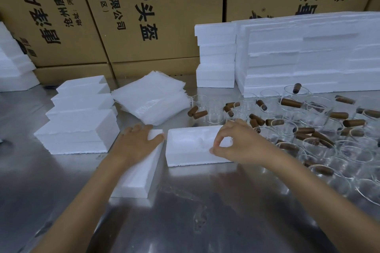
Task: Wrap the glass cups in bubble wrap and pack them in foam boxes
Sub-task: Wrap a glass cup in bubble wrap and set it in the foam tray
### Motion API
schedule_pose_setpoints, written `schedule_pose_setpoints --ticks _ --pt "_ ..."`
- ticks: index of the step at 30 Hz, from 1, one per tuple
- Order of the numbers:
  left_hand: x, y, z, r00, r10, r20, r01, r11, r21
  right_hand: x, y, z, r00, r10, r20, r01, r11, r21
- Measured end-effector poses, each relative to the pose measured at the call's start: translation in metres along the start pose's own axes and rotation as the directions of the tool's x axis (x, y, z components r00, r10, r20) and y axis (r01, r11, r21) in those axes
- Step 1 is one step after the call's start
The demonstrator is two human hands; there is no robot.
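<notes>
An open white foam box half with a moulded hollow lies on the steel table in front of me. My right hand pinches its right edge between thumb and fingers. A second foam half lies to its left, angled toward me; my left hand rests flat on its far end. A pile of bubble wrap sheets sits behind them. Several glass cups with brown wooden handles crowd the table on the right.
Stacked foam boxes stand at the left, taller foam stacks at the back right and more at the far left. Large cardboard cartons wall off the back. The steel table extends toward me.
</notes>
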State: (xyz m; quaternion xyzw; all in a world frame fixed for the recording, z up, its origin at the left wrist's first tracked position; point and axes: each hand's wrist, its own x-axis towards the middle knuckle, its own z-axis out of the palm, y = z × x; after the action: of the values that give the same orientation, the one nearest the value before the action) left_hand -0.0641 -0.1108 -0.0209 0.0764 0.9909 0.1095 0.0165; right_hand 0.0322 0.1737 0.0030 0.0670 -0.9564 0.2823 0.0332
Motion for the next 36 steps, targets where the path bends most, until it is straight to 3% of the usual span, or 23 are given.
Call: schedule_pose_setpoints --ticks 7,10,13,16,21,26,29,32,34,36 --pt "0.015 -0.004 -0.015 0.998 0.053 0.036 -0.049 0.994 -0.094 -0.004 0.006 0.002 0.987 0.051 -0.153 -0.025 0.985 0.171" --pt "0.018 0.018 -0.025 0.987 0.079 -0.138 -0.073 0.996 0.046 0.001 0.005 0.012 0.952 0.084 -0.294 -0.020 0.977 0.214" --pt "0.026 0.065 -0.028 0.907 0.276 -0.318 -0.281 0.959 0.033 0.010 0.000 0.021 0.884 0.099 -0.457 -0.002 0.978 0.209" --pt "0.045 0.113 -0.019 0.899 0.348 -0.265 -0.359 0.933 0.007 0.017 -0.002 0.028 0.871 0.124 -0.476 0.000 0.968 0.251" --pt "0.078 0.143 0.006 0.937 0.314 -0.154 -0.299 0.948 0.110 0.021 0.005 0.028 0.860 0.134 -0.493 0.023 0.954 0.300" --pt "0.066 0.136 -0.001 0.890 0.344 -0.299 -0.365 0.931 -0.014 0.031 0.004 0.016 0.841 0.167 -0.515 0.040 0.929 0.367" --pt "0.042 0.127 -0.018 0.876 0.307 -0.373 -0.416 0.871 -0.261 0.036 -0.008 0.003 0.829 0.396 -0.396 -0.012 0.720 0.694" --pt "0.018 0.115 -0.036 0.895 0.286 -0.342 -0.441 0.680 -0.585 0.039 -0.017 -0.009 0.834 0.516 -0.196 -0.101 0.493 0.864" --pt "0.004 0.110 -0.044 0.894 0.320 -0.315 -0.443 0.514 -0.735 0.040 -0.022 -0.013 0.903 0.428 -0.027 -0.078 0.224 0.971" --pt "-0.005 0.108 -0.044 0.883 0.367 -0.293 -0.428 0.373 -0.823 0.036 -0.029 -0.012 0.972 0.222 0.079 -0.071 -0.046 0.996"
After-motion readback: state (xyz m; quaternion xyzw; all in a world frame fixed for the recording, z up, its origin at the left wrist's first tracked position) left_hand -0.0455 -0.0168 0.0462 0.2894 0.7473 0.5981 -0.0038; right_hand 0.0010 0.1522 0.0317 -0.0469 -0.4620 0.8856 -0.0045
